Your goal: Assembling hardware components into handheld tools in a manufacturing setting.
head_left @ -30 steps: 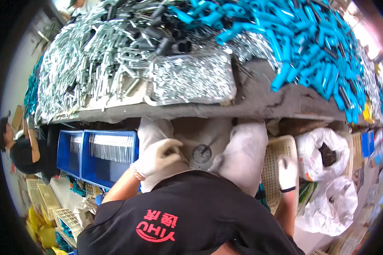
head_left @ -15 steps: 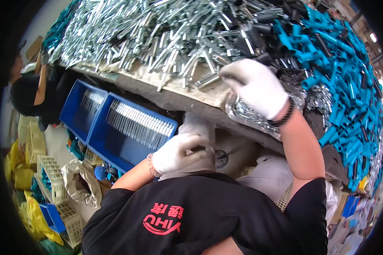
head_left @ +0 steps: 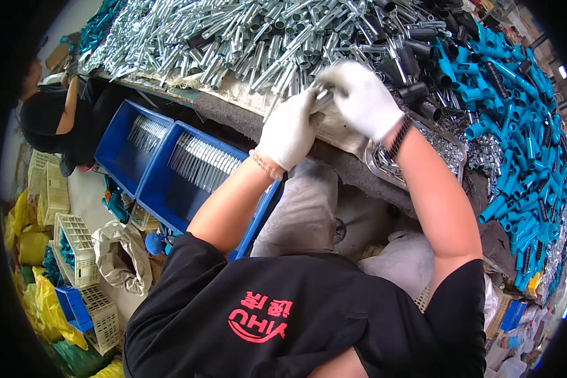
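Observation:
Both of my hands wear white gloves and meet over the front edge of the workbench. My left hand (head_left: pixel 288 129) is closed around a short shiny metal tube (head_left: pixel 322 101), whose end pokes out between thumb and fingers. Against it, my right hand (head_left: pixel 366 101) has its fingers curled in at the tube's far side. Those fingertips are blurred, and what they pinch is hidden. Just beyond the hands spreads a heap of silvery metal tubes (head_left: pixel 277 38). A metal tray (head_left: pixel 373 165) of small shiny parts lies below my right wrist.
Blue plastic bins (head_left: pixel 170 205) with rows of metal rods stand left of my legs. Teal tubular parts (head_left: pixel 504 82) pile up at the right, black sleeves (head_left: pixel 419 33) beside them. Another person (head_left: pixel 47 126) works at far left. Cream crates (head_left: pixel 75 252) and a sack (head_left: pixel 116 252) sit on the floor.
My left hand has risen from my lap to the bench edge and now holds a metal tube. My right hand has moved left to meet it.

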`<move>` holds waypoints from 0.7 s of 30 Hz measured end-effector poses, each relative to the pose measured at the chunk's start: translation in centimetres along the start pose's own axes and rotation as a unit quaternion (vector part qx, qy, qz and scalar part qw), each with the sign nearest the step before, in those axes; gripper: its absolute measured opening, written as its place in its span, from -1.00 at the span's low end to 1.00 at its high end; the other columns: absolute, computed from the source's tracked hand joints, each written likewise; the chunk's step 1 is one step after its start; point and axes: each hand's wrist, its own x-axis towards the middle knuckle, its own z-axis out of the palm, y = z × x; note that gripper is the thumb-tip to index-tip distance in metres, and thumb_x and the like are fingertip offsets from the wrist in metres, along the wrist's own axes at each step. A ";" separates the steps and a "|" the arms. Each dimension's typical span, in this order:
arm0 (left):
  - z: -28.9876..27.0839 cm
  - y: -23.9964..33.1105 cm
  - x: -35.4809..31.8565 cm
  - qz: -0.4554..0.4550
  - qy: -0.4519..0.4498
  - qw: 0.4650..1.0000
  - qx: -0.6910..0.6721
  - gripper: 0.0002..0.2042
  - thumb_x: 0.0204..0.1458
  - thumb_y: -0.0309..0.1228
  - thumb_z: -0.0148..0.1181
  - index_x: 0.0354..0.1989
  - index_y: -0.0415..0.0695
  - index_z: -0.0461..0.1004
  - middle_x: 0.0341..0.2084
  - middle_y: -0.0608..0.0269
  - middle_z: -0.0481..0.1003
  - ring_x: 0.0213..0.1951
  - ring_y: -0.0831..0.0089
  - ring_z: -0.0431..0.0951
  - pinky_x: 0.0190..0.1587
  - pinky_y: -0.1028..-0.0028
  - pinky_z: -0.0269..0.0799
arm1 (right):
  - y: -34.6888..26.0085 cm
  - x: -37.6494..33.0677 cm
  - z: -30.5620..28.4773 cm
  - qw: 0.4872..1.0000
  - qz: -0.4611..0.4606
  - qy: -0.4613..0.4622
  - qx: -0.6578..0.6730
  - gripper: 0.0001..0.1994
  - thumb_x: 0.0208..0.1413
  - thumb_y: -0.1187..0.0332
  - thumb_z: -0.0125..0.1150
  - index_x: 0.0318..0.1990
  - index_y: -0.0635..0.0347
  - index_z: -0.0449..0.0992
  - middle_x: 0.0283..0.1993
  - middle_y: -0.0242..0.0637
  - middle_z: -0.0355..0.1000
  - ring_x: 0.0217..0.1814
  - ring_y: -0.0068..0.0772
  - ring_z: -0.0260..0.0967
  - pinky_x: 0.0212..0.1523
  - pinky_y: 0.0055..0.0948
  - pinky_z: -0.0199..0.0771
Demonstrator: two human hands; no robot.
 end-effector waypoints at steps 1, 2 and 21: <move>0.7 -0.5 0.1 -0.019 0.020 1.000 0.005 -0.60 0.09 -0.44 0.23 0.12 -0.25 0.41 -0.12 -0.19 0.52 -0.05 -0.09 0.53 0.00 0.16 0.45 | 0.9 1.0 0.7 0.996 0.053 0.022 -0.062 -0.74 0.02 0.53 0.14 -0.11 0.10 0.56 0.04 -0.15 0.49 0.15 -0.02 0.41 0.19 -0.15 0.41; 1.1 -1.0 -0.3 -0.008 0.069 0.998 -0.008 -0.66 0.15 -0.39 0.20 0.07 -0.26 0.41 -0.20 -0.13 0.53 -0.13 0.03 0.56 -0.04 0.22 0.45 | 1.6 1.6 1.3 0.987 0.041 0.006 -0.158 -0.74 0.04 0.48 0.15 -0.09 0.07 0.57 0.11 -0.15 0.47 0.22 -0.04 0.36 0.24 -0.13 0.37; 2.4 4.6 -9.1 0.144 -0.219 0.949 -0.174 -0.63 0.10 -0.32 0.29 0.00 -0.24 0.39 -0.28 0.02 0.45 -0.18 0.03 0.49 -0.07 0.22 0.41 | -12.2 -16.8 -10.7 0.983 0.096 -0.006 -0.155 -0.85 -0.04 0.39 0.19 -0.26 0.10 0.49 -0.37 -0.31 0.35 -0.26 -0.22 0.34 -0.19 -0.25 0.31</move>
